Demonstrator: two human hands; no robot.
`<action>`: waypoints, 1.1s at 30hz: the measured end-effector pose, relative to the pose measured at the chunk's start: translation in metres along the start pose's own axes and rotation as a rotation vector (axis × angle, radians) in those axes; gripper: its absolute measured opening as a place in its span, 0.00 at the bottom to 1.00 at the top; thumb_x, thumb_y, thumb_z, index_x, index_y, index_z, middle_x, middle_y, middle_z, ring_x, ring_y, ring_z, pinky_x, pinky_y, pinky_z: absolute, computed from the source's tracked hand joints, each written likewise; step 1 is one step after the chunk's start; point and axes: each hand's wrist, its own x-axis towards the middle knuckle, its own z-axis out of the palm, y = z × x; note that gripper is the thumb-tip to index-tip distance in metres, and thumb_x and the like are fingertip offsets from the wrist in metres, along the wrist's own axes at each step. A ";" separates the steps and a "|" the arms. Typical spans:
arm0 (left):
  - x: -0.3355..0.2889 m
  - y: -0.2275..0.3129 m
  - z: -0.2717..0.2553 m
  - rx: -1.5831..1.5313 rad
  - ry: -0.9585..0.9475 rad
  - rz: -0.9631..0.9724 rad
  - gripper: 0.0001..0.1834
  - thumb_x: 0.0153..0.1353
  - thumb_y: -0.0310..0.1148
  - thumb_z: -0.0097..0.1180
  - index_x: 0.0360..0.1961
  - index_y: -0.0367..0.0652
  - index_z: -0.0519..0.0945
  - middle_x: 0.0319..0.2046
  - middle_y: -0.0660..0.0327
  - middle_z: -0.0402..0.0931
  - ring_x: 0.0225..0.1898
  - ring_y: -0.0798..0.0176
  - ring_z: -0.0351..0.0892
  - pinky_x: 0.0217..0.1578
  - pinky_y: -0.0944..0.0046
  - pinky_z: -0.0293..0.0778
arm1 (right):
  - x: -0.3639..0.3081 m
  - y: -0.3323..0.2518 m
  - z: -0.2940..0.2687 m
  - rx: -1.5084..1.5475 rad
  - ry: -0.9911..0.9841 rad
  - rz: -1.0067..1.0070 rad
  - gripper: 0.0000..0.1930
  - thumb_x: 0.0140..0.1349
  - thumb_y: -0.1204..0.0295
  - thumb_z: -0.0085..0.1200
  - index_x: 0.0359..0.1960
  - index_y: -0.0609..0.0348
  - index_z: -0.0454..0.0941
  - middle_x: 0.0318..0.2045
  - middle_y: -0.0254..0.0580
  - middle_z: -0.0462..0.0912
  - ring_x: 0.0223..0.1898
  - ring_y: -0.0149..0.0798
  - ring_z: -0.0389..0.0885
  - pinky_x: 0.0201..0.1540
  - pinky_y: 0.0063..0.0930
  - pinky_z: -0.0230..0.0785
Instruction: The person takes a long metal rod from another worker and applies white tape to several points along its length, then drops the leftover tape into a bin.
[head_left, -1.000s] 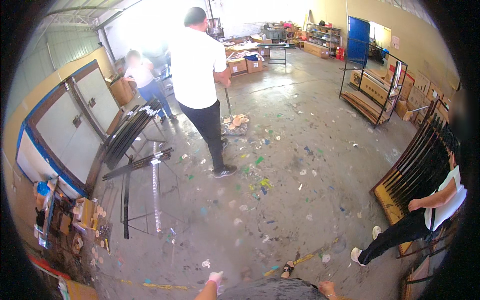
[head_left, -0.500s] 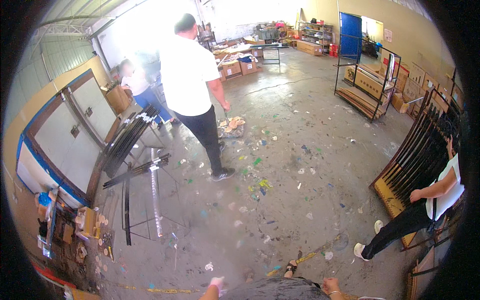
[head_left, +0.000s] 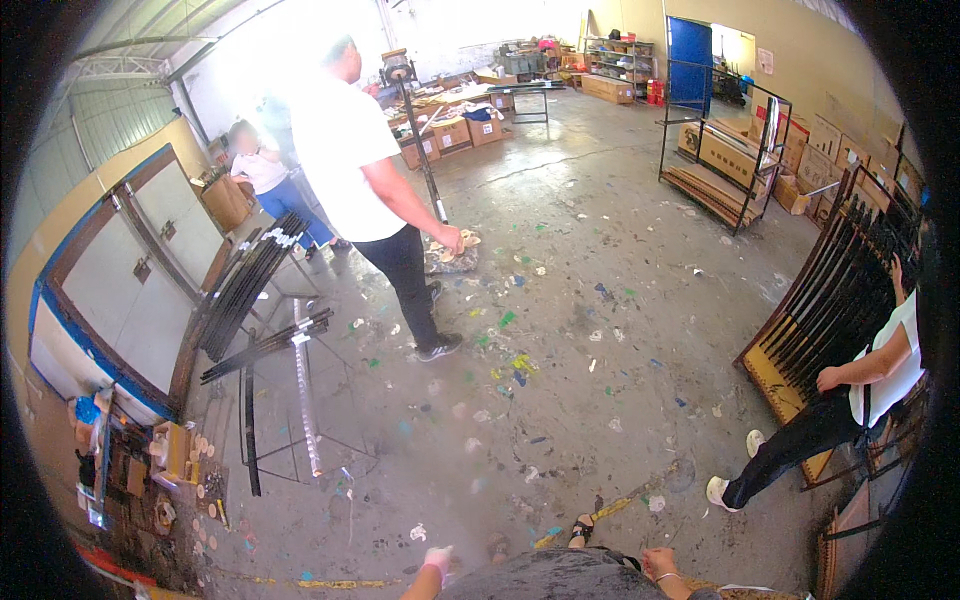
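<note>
At the lower edge, my left hand (head_left: 437, 560), which looks to be in a pale glove, is loosely curled beside my dark grey clothing. On the other side, my right hand (head_left: 658, 564) hangs with its fingers bent in and a light band at the wrist. Nothing shows in either hand, and neither touches anything I can see. Beneath them lies the grey concrete floor (head_left: 560, 400), littered with coloured scraps. My sandalled foot (head_left: 581, 530) shows between the hands.
A person in white (head_left: 350, 160) stands ahead by a tall black stand (head_left: 415, 130). Black tubes (head_left: 250, 285) lie on a frame at left. At right, another person (head_left: 875, 390) works by a rack of black tubes (head_left: 835, 290). Farther back is a metal shelf frame (head_left: 725, 150).
The standing person in white has shifted left, with the forearm swung outward, uncovering the tall black stand. The person behind has raised an arm. My hands stay low, nearly where they were.
</note>
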 end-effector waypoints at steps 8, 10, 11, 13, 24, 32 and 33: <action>0.017 -0.005 -0.006 -0.019 -0.014 -0.037 0.20 0.57 0.35 0.48 0.45 0.29 0.68 0.35 0.44 0.76 0.34 0.48 0.79 0.31 0.53 0.75 | -0.017 -0.007 0.006 -0.002 0.037 -0.015 0.05 0.52 0.75 0.54 0.28 0.62 0.71 0.16 0.41 0.73 0.14 0.35 0.70 0.13 0.28 0.60; 0.029 -0.005 -0.006 -0.037 -0.026 -0.032 0.21 0.57 0.36 0.49 0.45 0.29 0.68 0.35 0.44 0.76 0.35 0.49 0.79 0.31 0.54 0.75 | -0.027 -0.013 0.006 -0.027 0.002 -0.024 0.05 0.52 0.75 0.54 0.28 0.61 0.71 0.17 0.41 0.73 0.15 0.35 0.71 0.13 0.27 0.60; 0.038 -0.004 -0.004 -0.055 -0.040 -0.023 0.21 0.56 0.36 0.49 0.45 0.29 0.68 0.36 0.45 0.76 0.35 0.50 0.79 0.31 0.54 0.75 | -0.029 -0.015 0.004 -0.042 -0.013 -0.029 0.05 0.52 0.75 0.54 0.28 0.61 0.71 0.17 0.41 0.73 0.15 0.35 0.71 0.13 0.27 0.60; 0.046 0.015 0.006 -0.038 -0.062 0.046 0.22 0.56 0.36 0.50 0.46 0.29 0.68 0.36 0.45 0.76 0.36 0.50 0.79 0.31 0.55 0.75 | -0.020 -0.014 0.001 -0.049 -0.013 -0.005 0.05 0.52 0.75 0.54 0.27 0.62 0.72 0.17 0.41 0.73 0.15 0.35 0.71 0.13 0.27 0.61; -0.229 0.353 0.138 0.510 0.352 1.563 0.22 0.51 0.33 0.55 0.47 0.37 0.67 0.39 0.50 0.70 0.42 0.51 0.71 0.45 0.57 0.66 | 0.000 -0.006 -0.014 0.073 -0.037 -0.032 0.05 0.52 0.74 0.54 0.29 0.61 0.72 0.16 0.41 0.73 0.15 0.35 0.72 0.13 0.27 0.63; -0.252 0.506 0.161 0.822 0.964 2.001 0.28 0.41 0.35 0.63 0.43 0.36 0.68 0.40 0.50 0.69 0.45 0.47 0.67 0.46 0.53 0.62 | -0.010 -0.004 -0.032 0.036 -0.010 -0.062 0.07 0.52 0.73 0.51 0.27 0.65 0.74 0.17 0.41 0.75 0.16 0.35 0.74 0.16 0.27 0.67; -0.246 0.522 0.164 0.859 1.003 2.016 0.28 0.40 0.39 0.63 0.42 0.35 0.69 0.41 0.49 0.69 0.46 0.48 0.67 0.48 0.54 0.62 | -0.015 -0.006 -0.034 0.030 -0.010 -0.061 0.07 0.52 0.72 0.52 0.26 0.66 0.75 0.17 0.41 0.75 0.16 0.35 0.74 0.16 0.27 0.68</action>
